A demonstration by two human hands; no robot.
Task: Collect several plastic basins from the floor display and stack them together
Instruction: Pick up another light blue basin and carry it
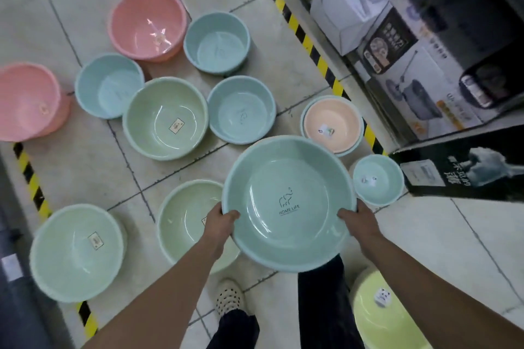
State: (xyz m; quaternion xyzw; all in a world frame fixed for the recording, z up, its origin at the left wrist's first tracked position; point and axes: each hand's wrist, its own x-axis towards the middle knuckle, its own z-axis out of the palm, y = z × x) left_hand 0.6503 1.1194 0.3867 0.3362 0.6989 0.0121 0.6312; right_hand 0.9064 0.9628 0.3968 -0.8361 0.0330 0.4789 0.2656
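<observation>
Holding a teal basin point(289, 178), mouth upward, above the tiled floor point(85, 164) display.
The left hand point(219, 225) and right hand point(360, 221) grip opposite sides of its rim, thumbs hooked inside. The basin partly covers a green basin point(181, 218), near a small teal basin point(378, 180) and a peach basin point(331, 125).

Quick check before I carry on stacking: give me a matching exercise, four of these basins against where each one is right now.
Basins:
1. HOME LIFE basin
2. peach basin
3. yellow basin
4. small teal basin

Places:
A. on the floor beside the black box
B. gripped at its rim by the left hand and right hand
C. nested inside a pale blue basin
D. bottom right, carrying a panda sticker

Pairs: 1-B, 2-C, 3-D, 4-A.
</observation>
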